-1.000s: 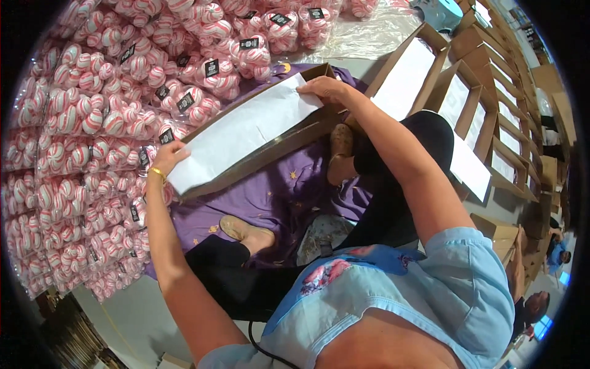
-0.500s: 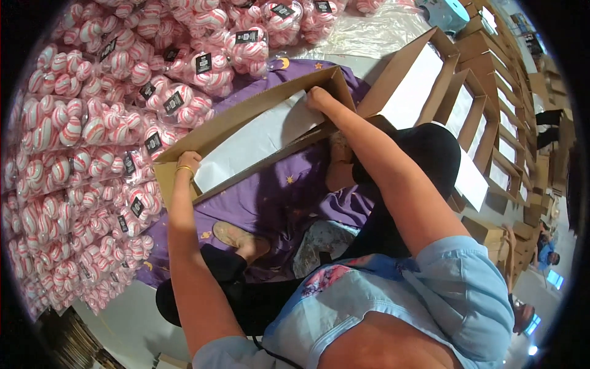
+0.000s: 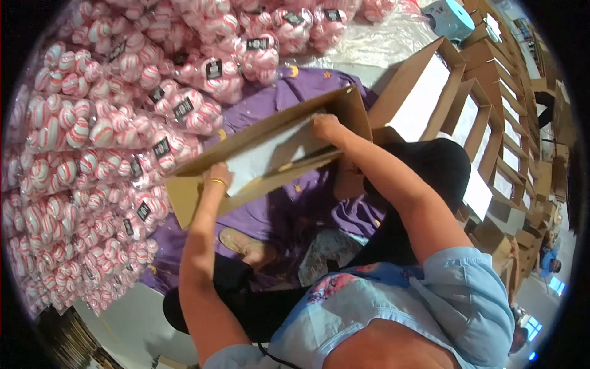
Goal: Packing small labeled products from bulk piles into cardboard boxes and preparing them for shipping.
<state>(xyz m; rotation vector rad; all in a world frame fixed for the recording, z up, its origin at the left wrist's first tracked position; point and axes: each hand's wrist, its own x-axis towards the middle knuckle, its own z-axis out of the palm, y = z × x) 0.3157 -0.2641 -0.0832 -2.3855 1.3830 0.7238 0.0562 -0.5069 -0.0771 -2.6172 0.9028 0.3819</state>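
Note:
A long open cardboard box point(image 3: 184, 200) lies slantwise on the purple cloth in front of me, its right end farther away. Inside it lies a white paper sheet point(image 3: 261, 161). My left hand point(image 3: 218, 175), with a yellow bangle at the wrist, reaches in at the left end, its fingers curled on the sheet's near end. At the far right end my right hand point(image 3: 326, 128) is closed on the sheet's other end. The fingertips of both hands are partly hidden.
Clear bags of red-and-white striped balls point(image 3: 80, 129) with black labels are piled on the left. More open boxes lined with white sheets point(image 3: 424, 89) stand in rows to the right. Purple cloth point(image 3: 289, 212) is under my feet. A light-blue roll point(image 3: 452, 18) lies at the back.
My left hand has left the box's left end wall and moved right, into the box. My right hand has come down slightly. The box appears shifted a little right and lower in view.

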